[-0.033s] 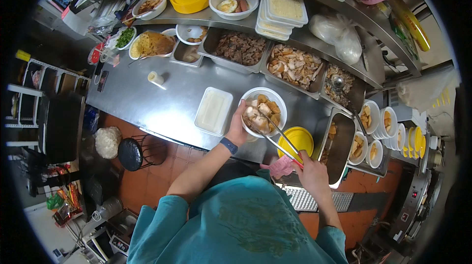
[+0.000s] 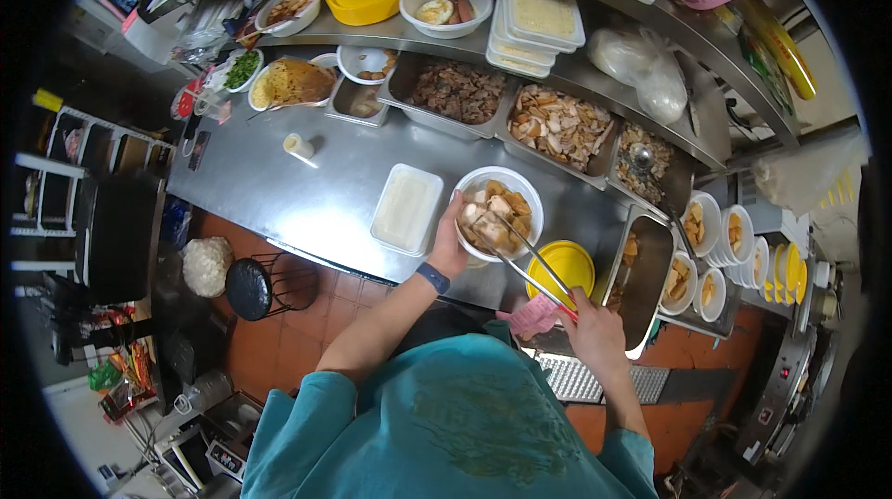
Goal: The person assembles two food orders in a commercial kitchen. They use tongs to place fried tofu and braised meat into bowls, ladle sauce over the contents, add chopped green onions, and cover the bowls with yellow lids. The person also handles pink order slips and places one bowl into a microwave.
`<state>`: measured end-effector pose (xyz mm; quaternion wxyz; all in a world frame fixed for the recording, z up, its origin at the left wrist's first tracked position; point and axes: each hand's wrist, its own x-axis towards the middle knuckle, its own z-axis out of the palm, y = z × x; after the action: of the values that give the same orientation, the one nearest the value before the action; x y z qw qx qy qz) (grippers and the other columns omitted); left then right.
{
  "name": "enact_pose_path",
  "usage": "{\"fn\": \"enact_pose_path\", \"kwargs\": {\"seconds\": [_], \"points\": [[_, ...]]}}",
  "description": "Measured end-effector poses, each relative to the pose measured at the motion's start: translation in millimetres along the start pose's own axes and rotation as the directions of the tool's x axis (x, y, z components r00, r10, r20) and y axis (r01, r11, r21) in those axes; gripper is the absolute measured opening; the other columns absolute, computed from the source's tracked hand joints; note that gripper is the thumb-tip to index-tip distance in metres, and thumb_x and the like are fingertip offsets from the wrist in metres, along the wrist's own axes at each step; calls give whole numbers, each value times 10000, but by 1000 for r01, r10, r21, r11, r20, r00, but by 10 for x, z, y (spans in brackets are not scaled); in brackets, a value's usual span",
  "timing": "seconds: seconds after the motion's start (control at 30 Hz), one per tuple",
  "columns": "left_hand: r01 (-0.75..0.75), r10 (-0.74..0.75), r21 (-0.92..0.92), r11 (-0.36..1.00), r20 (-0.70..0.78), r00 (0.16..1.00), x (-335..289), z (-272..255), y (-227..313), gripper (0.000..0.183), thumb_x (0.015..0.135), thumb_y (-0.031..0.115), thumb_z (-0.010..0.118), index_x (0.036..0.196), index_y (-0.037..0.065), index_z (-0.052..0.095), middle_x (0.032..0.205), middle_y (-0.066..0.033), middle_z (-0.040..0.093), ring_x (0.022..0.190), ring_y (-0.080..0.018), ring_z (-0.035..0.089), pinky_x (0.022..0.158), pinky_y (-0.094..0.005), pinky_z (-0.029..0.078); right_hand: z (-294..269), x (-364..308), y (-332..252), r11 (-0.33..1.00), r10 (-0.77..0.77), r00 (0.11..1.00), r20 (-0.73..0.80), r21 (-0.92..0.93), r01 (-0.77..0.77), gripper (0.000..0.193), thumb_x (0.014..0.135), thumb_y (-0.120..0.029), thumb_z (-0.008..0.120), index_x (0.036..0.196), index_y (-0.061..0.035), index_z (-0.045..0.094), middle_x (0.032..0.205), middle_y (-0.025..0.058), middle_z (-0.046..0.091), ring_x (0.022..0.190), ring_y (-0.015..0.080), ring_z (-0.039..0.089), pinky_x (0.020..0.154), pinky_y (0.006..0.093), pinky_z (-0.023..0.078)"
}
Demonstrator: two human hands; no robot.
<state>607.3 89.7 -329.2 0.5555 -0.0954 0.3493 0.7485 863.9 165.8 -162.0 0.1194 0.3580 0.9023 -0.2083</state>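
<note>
My left hand (image 2: 450, 246) is closed on the left rim of a round white bowl (image 2: 526, 185), tilting it slightly over the steel counter's front edge. Inside lie pale meat pieces (image 2: 483, 223) and golden-brown chunks (image 2: 511, 202). Wrapped in my right hand (image 2: 595, 330) is a pair of metal tongs (image 2: 536, 269) with a red part by the fingers. The tong tips reach into the bowl among the meat; whether they pinch a piece I cannot tell. Just under the tongs sits a round yellow lid (image 2: 567, 267), with a pink slip (image 2: 531, 316) at its near side.
A white rectangular tub (image 2: 407, 209) stands left of the bowl. Steel pans of chopped meat (image 2: 560, 127) line the back, below a shelf (image 2: 372, 32) with bowls and stacked tubs. On the right are a deep steel pan (image 2: 641, 281) and several filled white bowls (image 2: 680, 283).
The whole view has shifted slightly. My hands, the bowl and the tongs keep nearly the same places relative to one another.
</note>
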Motion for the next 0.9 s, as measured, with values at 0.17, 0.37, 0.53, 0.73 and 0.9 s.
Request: {"fn": "enact_pose_path", "kwargs": {"seconds": [0.17, 0.37, 0.53, 0.73, 0.9], "points": [[-4, 0, -90, 996, -37, 999, -189, -58, 36, 612, 1032, 547, 451, 1449, 99, 472, 1427, -91, 560, 1297, -267, 552, 1124, -433, 422, -24, -83, 208, 999, -25, 999, 40, -27, 26, 327, 957, -335, 626, 1168, -88, 592, 929, 174, 733, 806, 389, 707, 746, 489, 543], [-25, 24, -97, 995, -3, 1000, -291, -119, 253, 579, 1021, 530, 500, 1399, 92, 504, 1347, -77, 612, 1236, -228, 593, 1079, -396, 460, -227, -101, 154, 991, -60, 997, -43, 117, 65, 356, 955, -396, 647, 1129, -86, 623, 877, 186, 716, 780, 407, 691, 735, 488, 527], [-59, 60, 17, 998, -35, 998, -266, -129, 400, 616, 1026, 545, 467, 1428, 79, 491, 1397, -99, 584, 1284, -262, 563, 1118, -422, 427, -149, -28, -163, 999, 8, 1000, 12, 47, -8, 306, 939, -316, 669, 1115, -69, 629, 830, 192, 700, 763, 411, 679, 675, 476, 523], [12, -6, -93, 996, 71, 997, -159, -305, 863, 617, 1025, 541, 476, 1430, 76, 488, 1406, -112, 574, 1285, -271, 564, 1103, -426, 444, -69, 69, -782, 999, 40, 996, -75, 0, -40, 240, 951, -251, 649, 1079, -50, 613, 799, 202, 687, 756, 403, 673, 677, 502, 517], [89, -63, -155, 984, 167, 984, -47, -511, 1347, 549, 1029, 496, 506, 1381, 75, 515, 1370, -108, 598, 1254, -253, 589, 1080, -405, 466, -130, 279, -1360, 997, 71, 996, -58, -38, -73, 272, 944, -256, 660, 1121, -54, 617, 820, 169, 704, 779, 377, 688, 680, 483, 517]]}}
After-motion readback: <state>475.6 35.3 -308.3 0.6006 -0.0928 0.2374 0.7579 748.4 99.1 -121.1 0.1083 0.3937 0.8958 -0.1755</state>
